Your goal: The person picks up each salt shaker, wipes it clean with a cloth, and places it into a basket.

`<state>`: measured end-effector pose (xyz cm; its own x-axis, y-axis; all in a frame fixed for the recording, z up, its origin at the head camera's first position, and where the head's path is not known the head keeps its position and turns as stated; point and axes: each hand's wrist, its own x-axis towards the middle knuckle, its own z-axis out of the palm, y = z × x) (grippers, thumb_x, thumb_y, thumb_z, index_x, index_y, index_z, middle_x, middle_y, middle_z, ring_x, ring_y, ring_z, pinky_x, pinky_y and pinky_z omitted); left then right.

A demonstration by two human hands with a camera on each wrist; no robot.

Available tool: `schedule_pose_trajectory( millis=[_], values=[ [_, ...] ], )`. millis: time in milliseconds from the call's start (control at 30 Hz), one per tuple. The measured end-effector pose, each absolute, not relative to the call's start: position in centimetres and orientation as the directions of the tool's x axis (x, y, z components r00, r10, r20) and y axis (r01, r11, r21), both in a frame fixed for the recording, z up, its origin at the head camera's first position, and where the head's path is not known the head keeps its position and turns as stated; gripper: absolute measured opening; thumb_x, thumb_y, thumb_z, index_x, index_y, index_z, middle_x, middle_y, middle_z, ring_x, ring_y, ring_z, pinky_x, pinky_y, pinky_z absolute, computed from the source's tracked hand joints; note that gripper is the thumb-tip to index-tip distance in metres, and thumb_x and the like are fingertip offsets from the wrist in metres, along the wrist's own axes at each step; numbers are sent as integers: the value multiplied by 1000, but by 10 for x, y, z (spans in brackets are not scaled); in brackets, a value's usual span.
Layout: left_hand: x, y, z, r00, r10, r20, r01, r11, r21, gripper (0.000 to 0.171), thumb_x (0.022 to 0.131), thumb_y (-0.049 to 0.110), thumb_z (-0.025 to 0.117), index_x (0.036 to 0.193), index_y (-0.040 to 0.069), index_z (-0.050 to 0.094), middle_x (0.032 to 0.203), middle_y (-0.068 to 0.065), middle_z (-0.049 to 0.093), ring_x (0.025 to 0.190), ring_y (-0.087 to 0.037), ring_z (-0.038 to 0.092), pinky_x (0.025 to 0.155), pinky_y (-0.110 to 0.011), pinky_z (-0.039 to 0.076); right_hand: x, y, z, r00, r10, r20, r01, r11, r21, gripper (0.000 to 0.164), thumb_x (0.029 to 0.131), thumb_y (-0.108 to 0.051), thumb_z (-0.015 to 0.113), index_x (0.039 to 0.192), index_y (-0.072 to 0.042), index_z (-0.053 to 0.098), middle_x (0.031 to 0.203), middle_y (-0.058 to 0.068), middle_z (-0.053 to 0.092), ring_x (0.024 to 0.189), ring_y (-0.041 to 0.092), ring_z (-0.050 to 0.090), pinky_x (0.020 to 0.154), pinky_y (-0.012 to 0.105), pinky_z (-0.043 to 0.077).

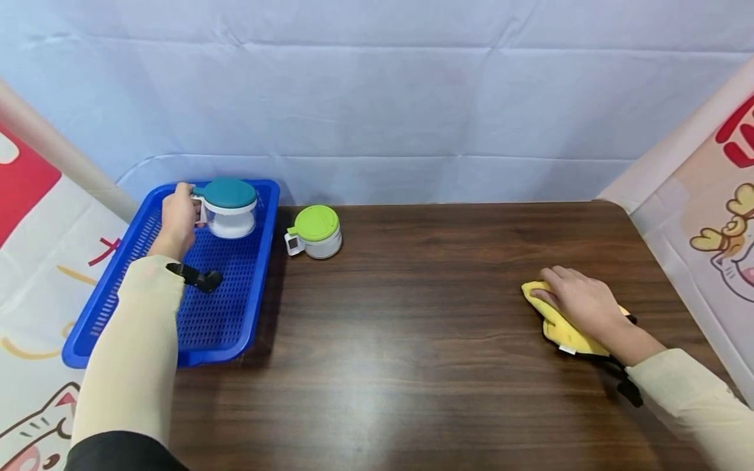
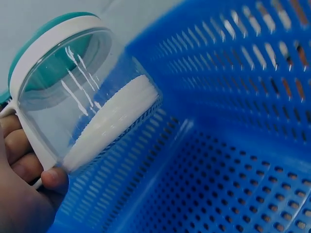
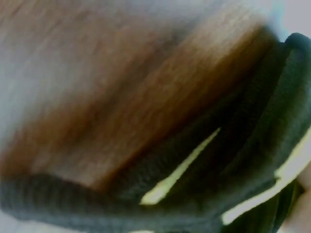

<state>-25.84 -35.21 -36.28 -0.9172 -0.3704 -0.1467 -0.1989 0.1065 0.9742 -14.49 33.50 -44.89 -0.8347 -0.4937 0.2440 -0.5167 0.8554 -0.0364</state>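
Note:
My left hand (image 1: 179, 219) grips the handle of a clear seasoning jar (image 1: 232, 222) with a teal lid, over the far end of a blue plastic basket (image 1: 252, 320). In the left wrist view, white granules lie in the lower part of the jar (image 2: 102, 104), with fingers curled through its handle. On the table at the right, my right hand (image 1: 580, 301) holds a bunched yellow cloth (image 1: 554, 320) with a dark underside. Dark folds of the cloth (image 3: 252, 141) fill much of the right wrist view.
A second seasoning jar (image 1: 323, 247) with a lime-green lid stands on the brown wooden table (image 1: 412, 327), just right of the basket, its handle toward the left. A pale cloth backdrop (image 1: 377, 111) rises behind the table. Printed sheets flank both sides.

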Motion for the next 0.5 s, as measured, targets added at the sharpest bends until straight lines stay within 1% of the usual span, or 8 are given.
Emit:
schedule_pose_trajectory(
  millis=[200, 233, 267, 333, 367, 433, 467, 500],
  values=[
    [-260, -360, -375, -921, -364, -137, -217, 190, 958, 44, 105, 29, 32, 62, 22, 35, 54, 11, 28, 52, -10, 24, 57, -29, 33, -146, 334, -450, -837, -491, 243, -513, 858, -35, 27, 91, -23, 77, 91, -14, 52, 71, -5, 42, 56, 9, 36, 45, 26, 26],
    [-260, -361, -377, -919, -368, -142, -233, 216, 948, 40, 104, 29, 31, 65, 20, 36, 57, 9, 31, 55, -10, 27, 59, -30, 35, -146, 334, -450, -838, -490, 240, -512, 858, -36, 27, 91, -23, 77, 91, -14, 52, 71, -5, 42, 56, 9, 36, 45, 26, 26],
    [-260, -362, -379, -920, -363, -150, -252, 252, 934, 39, 104, 30, 29, 70, 19, 45, 61, 7, 44, 60, -9, 37, 63, -30, 37, -146, 334, -450, -839, -489, 238, -511, 859, -36, 27, 90, -23, 77, 91, -14, 52, 71, -5, 42, 56, 9, 36, 45, 26, 26],
    [-261, -362, -382, -921, -352, -165, -284, 321, 903, 42, 104, 33, 25, 94, 11, 60, 88, -7, 67, 80, -11, 53, 71, -31, 41, -145, 333, -449, -840, -488, 238, -510, 859, -37, 27, 90, -23, 77, 91, -14, 52, 71, -5, 42, 56, 9, 37, 45, 26, 27],
    [-261, -362, -383, -922, -346, -172, -295, 343, 892, 47, 104, 34, 23, 112, 6, 60, 109, -15, 69, 94, -14, 57, 76, -31, 43, -145, 333, -449, -840, -488, 239, -510, 860, -36, 27, 90, -23, 77, 91, -14, 52, 71, -5, 42, 56, 9, 37, 45, 26, 27],
    [-262, -362, -386, -925, -331, -187, -310, 374, 874, 59, 103, 37, 20, 143, 2, 45, 143, -23, 54, 114, -18, 55, 83, -33, 45, -145, 333, -449, -841, -486, 238, -507, 861, -37, 26, 90, -22, 77, 90, -14, 52, 70, -6, 42, 56, 9, 37, 45, 26, 27],
    [-263, -362, -388, -928, -320, -190, -310, 383, 870, 62, 103, 37, 19, 151, 1, 38, 152, -23, 45, 119, -17, 54, 84, -33, 45, -145, 333, -449, -842, -484, 237, -506, 862, -36, 26, 90, -22, 77, 91, -14, 53, 71, -6, 42, 56, 9, 37, 46, 26, 27],
    [-264, -362, -389, -929, -315, -195, -312, 382, 870, 63, 103, 37, 19, 152, 1, 36, 152, -24, 44, 115, -15, 54, 84, -33, 45, -145, 333, -448, -843, -484, 235, -505, 862, -36, 26, 90, -22, 77, 91, -14, 53, 71, -6, 43, 56, 9, 38, 46, 26, 27]
  ],
)
